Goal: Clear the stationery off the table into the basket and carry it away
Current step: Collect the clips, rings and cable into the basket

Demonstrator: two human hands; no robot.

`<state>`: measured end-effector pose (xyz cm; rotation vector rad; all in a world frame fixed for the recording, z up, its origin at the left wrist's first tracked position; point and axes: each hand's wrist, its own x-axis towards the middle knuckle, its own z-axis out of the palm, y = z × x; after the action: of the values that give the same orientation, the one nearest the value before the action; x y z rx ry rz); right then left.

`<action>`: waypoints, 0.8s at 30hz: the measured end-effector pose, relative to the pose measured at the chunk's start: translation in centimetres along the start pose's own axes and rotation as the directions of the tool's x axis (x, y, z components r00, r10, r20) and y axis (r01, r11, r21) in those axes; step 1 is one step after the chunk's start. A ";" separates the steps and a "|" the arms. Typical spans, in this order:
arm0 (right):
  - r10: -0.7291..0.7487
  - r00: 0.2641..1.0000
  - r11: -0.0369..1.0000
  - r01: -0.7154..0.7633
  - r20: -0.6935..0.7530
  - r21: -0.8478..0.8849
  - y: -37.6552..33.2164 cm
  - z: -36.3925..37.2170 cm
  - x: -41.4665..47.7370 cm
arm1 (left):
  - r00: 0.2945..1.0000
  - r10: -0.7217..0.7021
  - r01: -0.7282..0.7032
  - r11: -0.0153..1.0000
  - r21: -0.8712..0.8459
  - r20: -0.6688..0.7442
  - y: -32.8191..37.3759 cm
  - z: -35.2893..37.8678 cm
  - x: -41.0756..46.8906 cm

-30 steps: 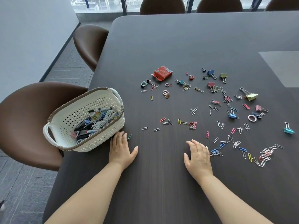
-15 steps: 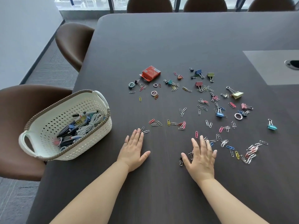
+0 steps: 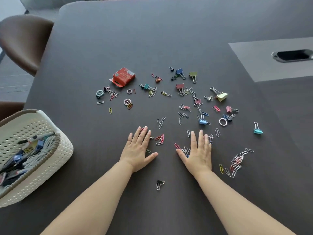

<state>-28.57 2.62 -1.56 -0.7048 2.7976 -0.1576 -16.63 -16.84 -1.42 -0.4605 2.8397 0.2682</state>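
Both hands lie flat with fingers straight and spread, palms down on the dark, fine-grained surface (image 3: 152,39). The left hand (image 3: 138,150) and the right hand (image 3: 199,153) each cover a few thin wire paper clips (image 3: 160,139). Folded-metal binder clips (image 3: 221,96) and a red cardboard box (image 3: 124,77) lie scattered from eleven to two o'clock. The white perforated plastic basket (image 3: 55,155), with its brown woven rim, sits at nine o'clock.
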 end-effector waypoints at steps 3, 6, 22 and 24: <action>-0.046 0.995 0.999 0.044 -0.085 -0.017 1.5 -0.7 2.4 | 0.999 0.042 -0.043 0.997 -0.058 -0.010 0.8 -0.2 1.4; 0.053 0.998 0.996 -0.055 -0.029 -0.073 2.5 -1.6 4.5 | 0.998 0.061 -0.061 0.998 0.006 0.001 1.5 -0.6 3.0; -0.289 0.895 0.927 0.350 -0.341 0.133 3.2 -1.0 8.8 | 0.899 0.113 -0.187 0.972 -0.139 -0.423 4.5 -0.8 9.6; -0.330 0.902 0.912 0.381 -0.279 0.152 3.8 -1.0 7.8 | 0.909 0.092 -0.177 0.968 -0.176 -0.406 4.7 -0.7 8.6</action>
<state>-37.15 2.26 -2.86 -1.2154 2.7891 -0.6331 -26.19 -15.03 -2.46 -0.3949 3.2647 0.5648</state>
